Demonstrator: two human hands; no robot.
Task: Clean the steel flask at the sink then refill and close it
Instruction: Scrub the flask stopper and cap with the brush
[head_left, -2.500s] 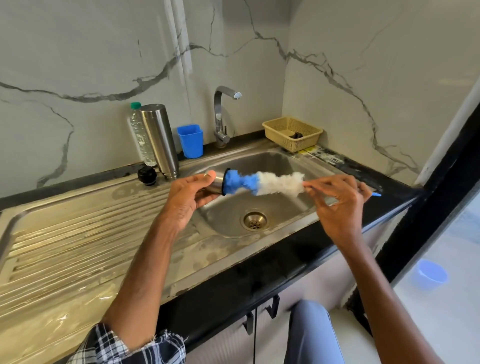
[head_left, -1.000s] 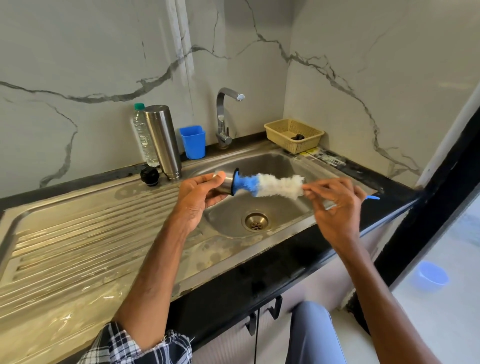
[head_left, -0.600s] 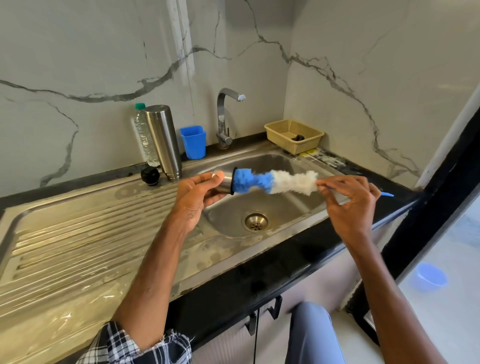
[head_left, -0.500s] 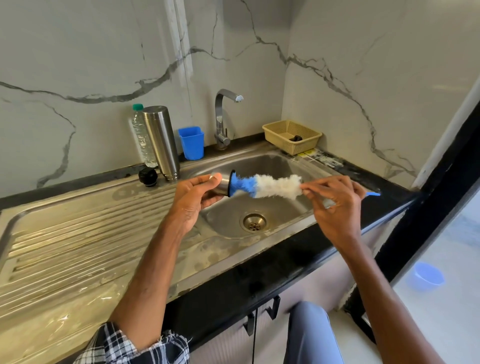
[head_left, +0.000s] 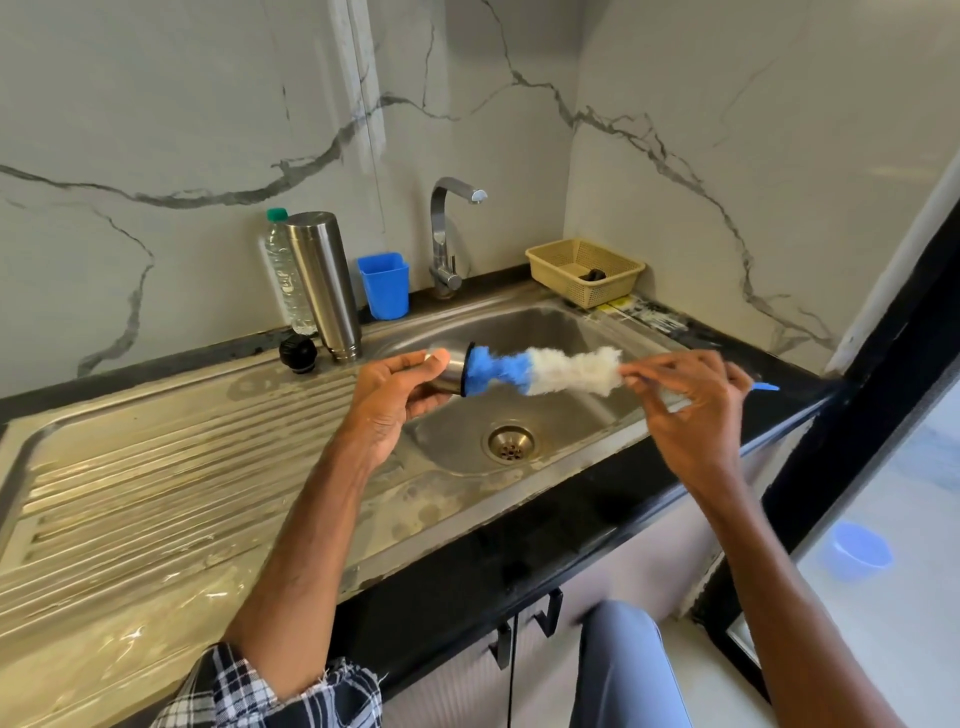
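By the wall (head_left: 156, 104) stands a shiny steel flask (head_left: 322, 280) (stopper (head_left: 297, 353) beside).

Drainboard (head_left: 156, 467) lies left of the sink basin (head_left: 561, 332); drain (head_left: 510, 443) in the basin floor. Tap (head_left: 444, 244) stands behind the basin. Cup (head_left: 384, 286) just left of the tap. Flask (head_left: 324, 286) upright left of the cup, at the drainboard's rear, with a bottle (head_left: 280, 260) just behind-left and a stopper (head_left: 297, 353) before-left of it. Basket (head_left: 584, 270) right of the tap, a small item (head_left: 592, 274) in it. Over the basin, left hand (head_left: 395, 400) grips the cap (head_left: 449, 371) and right hand (head_left: 691, 410) pinches the brush (head_left: 545, 369) handle — brush between them, tip at the cap's mouth. Bowl (head_left: 860, 551) on the floor, far right
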